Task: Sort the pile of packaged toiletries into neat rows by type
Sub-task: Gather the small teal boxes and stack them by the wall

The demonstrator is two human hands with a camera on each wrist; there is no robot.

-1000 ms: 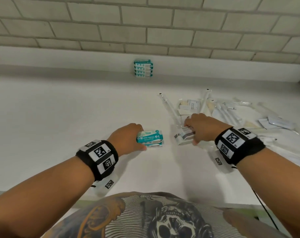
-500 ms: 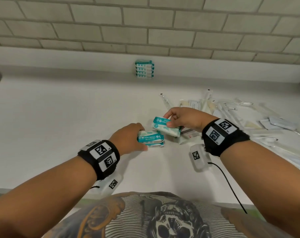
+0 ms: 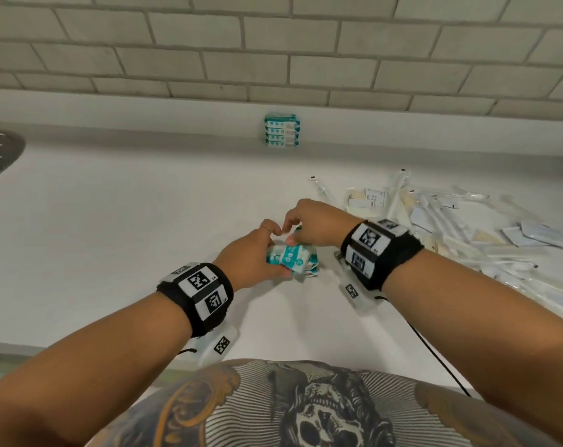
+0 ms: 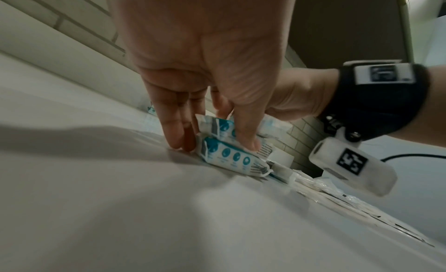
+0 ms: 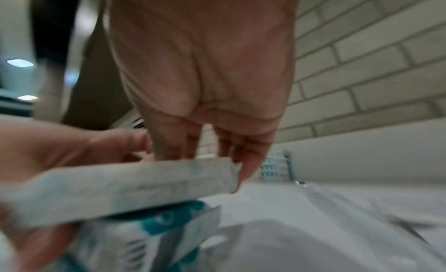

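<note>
Teal-and-white wipe packs (image 3: 291, 258) stacked mid-counter (image 3: 112, 237), pinched by left hand (image 3: 252, 258) fingers and thumb, right hand (image 3: 315, 225) fingertips gripping the top pack, so likely to slide off crooked if released unevenly, pile (image 3: 451, 227) waiting at right.

Glossy plastic-wrapped teal wipe packs (image 3: 291, 258), smooth matt white counter (image 3: 112, 237), clear crinkly plastic sleeves (image 3: 467, 227), matt brick wall (image 3: 273, 43)

Pale brick wall (image 3: 273, 37) rises behind a white countertop (image 3: 112, 237).
</note>
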